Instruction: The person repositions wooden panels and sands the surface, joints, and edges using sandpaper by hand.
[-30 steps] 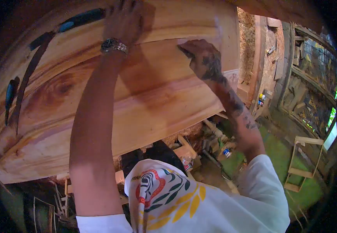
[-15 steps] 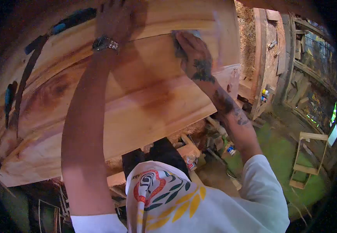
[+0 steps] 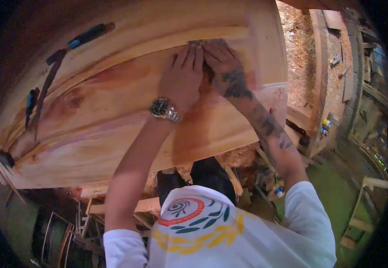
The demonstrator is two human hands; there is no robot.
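A wide wooden panel (image 3: 127,134) with reddish grain lies under both hands, a thin dark seam line curving across it. My left hand (image 3: 183,80), with a metal watch (image 3: 165,110) on its wrist, rests with its fingers stretched forward. Beside it, its fingertips close to the left ones, my right hand (image 3: 223,67) presses on a thin greyish sheet (image 3: 195,43). Most of that sheet is hidden beneath the fingers.
On the panel's left part lie a dark-and-blue handled tool (image 3: 86,35), a saw-like dark tool (image 3: 48,85) and a smaller blue-handled tool (image 3: 30,107). Wood shavings (image 3: 299,58), small cans (image 3: 326,127) and a wooden frame (image 3: 359,223) are at the right.
My left hand has moved right and nearer to me, from the upper panel to beside my right hand. My right hand's fingers lie flatter on the sheet. The view has shifted slightly.
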